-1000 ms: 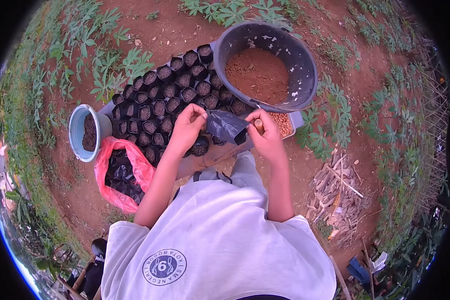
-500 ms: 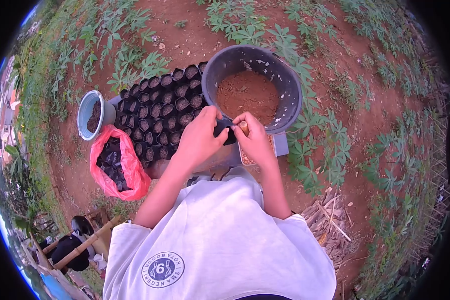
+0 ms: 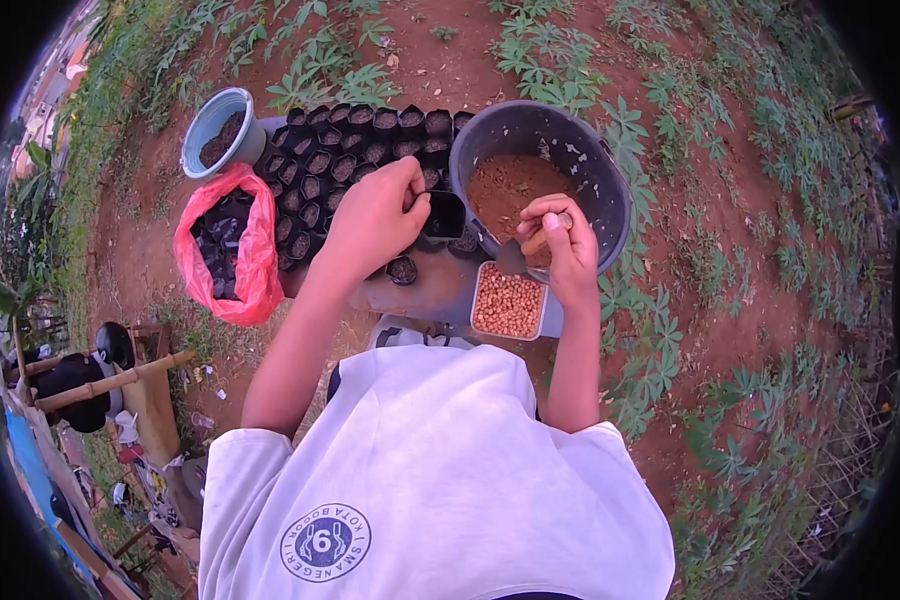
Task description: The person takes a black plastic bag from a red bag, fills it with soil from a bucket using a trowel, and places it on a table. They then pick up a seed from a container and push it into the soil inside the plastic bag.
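Note:
My left hand [image 3: 382,212] is closed on the rim of an open black plastic seedling bag [image 3: 445,214]; the inside of the bag looks dark. In my right hand [image 3: 570,258] is a small trowel [image 3: 511,258], gripped by its wooden handle with the dark blade pointing left. That blade is at the near rim of a large black bucket [image 3: 610,225] holding reddish-brown soil [image 3: 515,190]. Just below the blade sits a square clear tub [image 3: 508,302] of orange-brown kernels. Rows of soil-filled black seedling bags [image 3: 318,160] stand left of the bucket.
A light blue pail [image 3: 192,140] with dark soil stands at the far left of the low grey table [image 3: 420,285]. Nearer lies a red plastic bag [image 3: 262,240] full of black plastic bags. Leafy plants [image 3: 630,270] grow on the right, and a bamboo pole [image 3: 115,382] crosses at lower left.
My hands have moved apart. The seedling bag is now held open in my left hand, while my right hand has moved right with the trowel. The view has shifted, and the kernel tub shows fully.

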A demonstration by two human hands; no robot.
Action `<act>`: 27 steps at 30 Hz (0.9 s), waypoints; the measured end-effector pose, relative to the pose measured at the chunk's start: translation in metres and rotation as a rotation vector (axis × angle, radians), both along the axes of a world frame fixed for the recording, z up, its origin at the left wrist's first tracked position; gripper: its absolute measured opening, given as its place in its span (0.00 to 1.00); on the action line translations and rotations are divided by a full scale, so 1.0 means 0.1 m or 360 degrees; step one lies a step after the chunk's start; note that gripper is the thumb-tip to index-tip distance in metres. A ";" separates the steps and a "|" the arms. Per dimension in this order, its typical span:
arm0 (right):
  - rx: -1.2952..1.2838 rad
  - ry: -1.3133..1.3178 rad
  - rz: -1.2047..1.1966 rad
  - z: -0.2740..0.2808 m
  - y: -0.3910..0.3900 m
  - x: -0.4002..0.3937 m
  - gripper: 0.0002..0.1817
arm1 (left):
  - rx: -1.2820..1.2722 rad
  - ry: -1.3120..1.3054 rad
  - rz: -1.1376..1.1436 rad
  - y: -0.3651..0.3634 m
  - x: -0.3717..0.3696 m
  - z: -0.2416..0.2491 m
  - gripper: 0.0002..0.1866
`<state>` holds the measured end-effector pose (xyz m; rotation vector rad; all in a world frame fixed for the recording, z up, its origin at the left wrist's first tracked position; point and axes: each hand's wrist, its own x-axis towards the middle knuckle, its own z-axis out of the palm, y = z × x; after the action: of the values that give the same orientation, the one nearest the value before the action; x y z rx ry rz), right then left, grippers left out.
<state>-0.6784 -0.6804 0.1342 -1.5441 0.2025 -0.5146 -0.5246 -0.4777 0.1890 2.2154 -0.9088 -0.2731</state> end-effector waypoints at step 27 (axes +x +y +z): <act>-0.0319 0.0671 -0.0406 -0.93 -0.68 0.06 0.13 | -0.0409 0.0672 0.0445 0.73 0.12 -0.57 0.08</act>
<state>-0.6721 -0.7488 0.0407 -1.8240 0.6964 -0.4101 -0.5127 -0.4047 0.1322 1.9142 -0.3769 -0.4433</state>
